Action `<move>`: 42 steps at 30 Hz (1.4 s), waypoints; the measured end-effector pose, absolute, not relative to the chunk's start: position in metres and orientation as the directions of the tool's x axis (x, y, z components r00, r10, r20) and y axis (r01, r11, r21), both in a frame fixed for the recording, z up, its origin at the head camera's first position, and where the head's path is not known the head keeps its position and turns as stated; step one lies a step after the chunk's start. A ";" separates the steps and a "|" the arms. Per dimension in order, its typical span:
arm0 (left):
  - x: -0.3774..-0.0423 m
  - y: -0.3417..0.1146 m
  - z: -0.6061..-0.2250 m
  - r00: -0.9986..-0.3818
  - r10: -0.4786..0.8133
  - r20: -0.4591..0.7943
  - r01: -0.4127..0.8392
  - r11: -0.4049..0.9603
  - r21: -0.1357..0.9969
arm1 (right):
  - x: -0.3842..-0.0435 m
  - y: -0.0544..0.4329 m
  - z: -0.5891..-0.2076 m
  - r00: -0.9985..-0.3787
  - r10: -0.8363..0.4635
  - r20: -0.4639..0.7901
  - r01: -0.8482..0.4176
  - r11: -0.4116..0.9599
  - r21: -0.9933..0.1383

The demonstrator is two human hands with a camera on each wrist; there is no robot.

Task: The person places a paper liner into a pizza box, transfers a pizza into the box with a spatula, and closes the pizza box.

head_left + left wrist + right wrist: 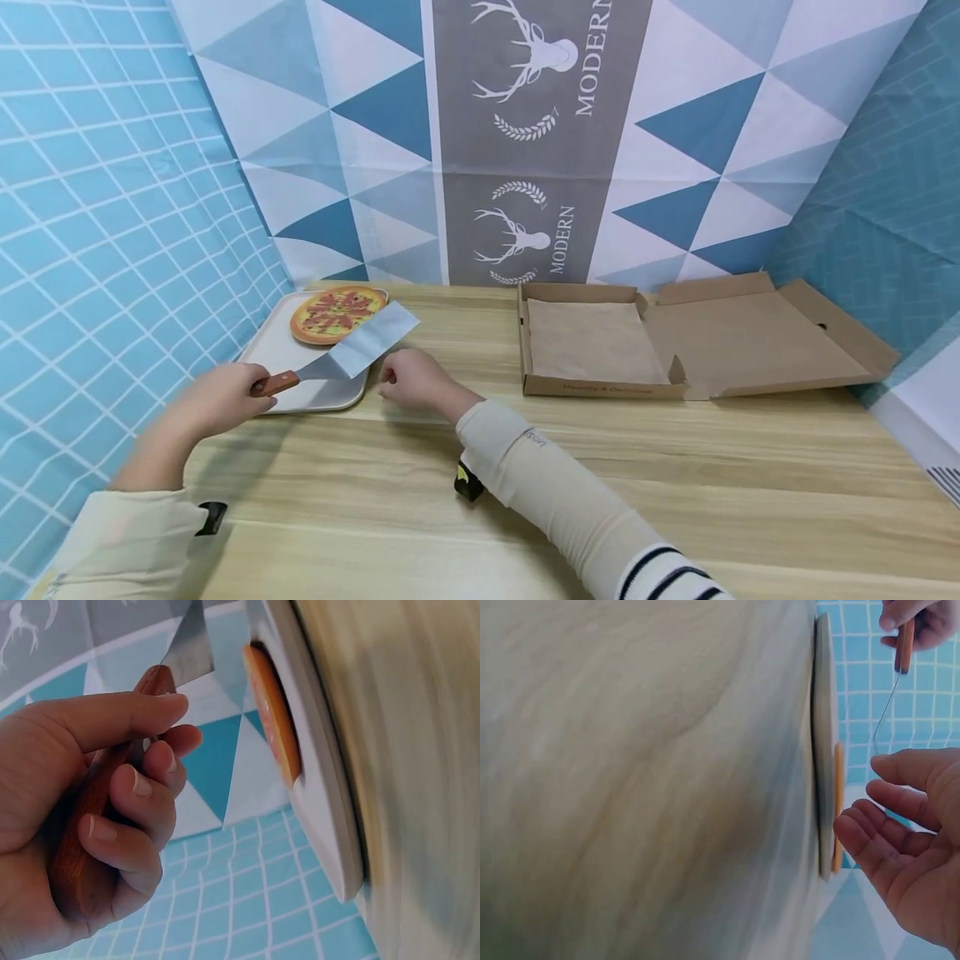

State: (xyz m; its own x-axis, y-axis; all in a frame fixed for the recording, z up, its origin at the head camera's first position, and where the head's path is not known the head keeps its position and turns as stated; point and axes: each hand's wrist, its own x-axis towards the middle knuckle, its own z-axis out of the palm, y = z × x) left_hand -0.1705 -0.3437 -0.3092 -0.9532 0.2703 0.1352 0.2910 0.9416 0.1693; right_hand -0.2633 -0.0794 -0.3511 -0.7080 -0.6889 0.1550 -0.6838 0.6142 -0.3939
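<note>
My left hand grips the wooden handle of a metal spatula. In the left wrist view the fingers curl round its reddish-brown handle. The wide cranked blade is held above a white tray, overlapping the near right edge of a round pizza in the head view. That pizza lies flat on the tray, with red and green topping. Beside the tray's right edge hovers my right hand, near the blade. Its fingers are loosely bent with nothing between them, the thumb apart from them in the right wrist view.
An opened cardboard pizza box lies on the wooden table to the right, lined with brown paper. Its lid is folded out rightward. A tiled blue wall covering stands close on the left, and patterned sheeting closes the back.
</note>
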 end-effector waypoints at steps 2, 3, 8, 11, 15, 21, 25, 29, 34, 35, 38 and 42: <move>-0.168 -0.347 -0.307 -0.957 0.263 0.123 0.281 0.945 0.164 | -0.263 -0.082 -0.353 -0.763 -0.634 0.126 -0.604 0.631 -0.487; -0.166 -0.349 -0.306 -0.960 0.257 0.111 0.273 0.948 0.167 | -0.263 -0.084 -0.354 -0.787 -0.607 0.112 -0.565 0.635 -0.528; -0.159 -0.358 -0.300 -0.971 0.228 0.071 0.237 0.956 0.170 | -0.263 -0.094 -0.356 -0.893 -0.448 0.046 -0.345 0.615 -0.709; -0.155 -0.365 -0.298 -0.973 0.222 0.064 0.230 0.957 0.176 | -0.260 -0.106 -0.358 -0.928 -0.373 -0.002 -0.240 0.601 -0.762; -0.146 -0.375 -0.296 -0.976 0.210 0.050 0.215 0.961 0.173 | -0.255 -0.125 -0.361 -0.957 -0.284 -0.063 -0.120 0.584 -0.803; -0.131 -0.386 -0.293 -0.981 0.190 0.027 0.192 0.967 0.167 | -0.247 -0.149 -0.364 -0.985 -0.163 -0.049 -0.053 0.566 -0.823; -0.126 -0.390 -0.292 -0.986 0.169 -0.002 0.165 0.965 0.206 | -0.244 -0.155 -0.365 -0.998 -0.061 -0.032 -0.009 0.571 -0.821; -0.125 -0.392 -0.293 -0.988 0.157 -0.014 0.150 0.965 0.215 | -0.245 -0.157 -0.365 -0.998 0.030 -0.059 0.066 0.588 -0.806; -0.128 -0.395 -0.292 -0.989 0.144 -0.035 0.134 0.968 0.211 | -0.250 -0.158 -0.366 -0.992 0.100 -0.079 0.124 0.617 -0.777; -0.128 -0.396 -0.292 -0.989 0.141 -0.042 0.129 0.969 0.213 | -0.251 -0.158 -0.366 -0.991 0.104 -0.082 0.129 0.622 -0.772; -0.128 -0.399 -0.290 -0.989 0.122 -0.081 0.101 0.970 0.222 | -0.254 -0.158 -0.368 -0.991 0.100 -0.092 0.135 0.629 -0.766; -0.126 -0.405 -0.288 -0.988 0.109 -0.107 0.084 0.973 0.213 | -0.255 -0.157 -0.370 -0.988 0.107 -0.114 0.156 0.622 -0.767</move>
State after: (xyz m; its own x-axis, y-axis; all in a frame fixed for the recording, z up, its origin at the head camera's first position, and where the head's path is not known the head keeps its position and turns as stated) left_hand -0.1257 -0.4051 -0.2878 -0.9883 0.1086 -0.1069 0.0840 0.9735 0.2127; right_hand -0.2550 -0.1565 -0.3697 -0.9877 0.1067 -0.1142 0.1559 0.6222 -0.7671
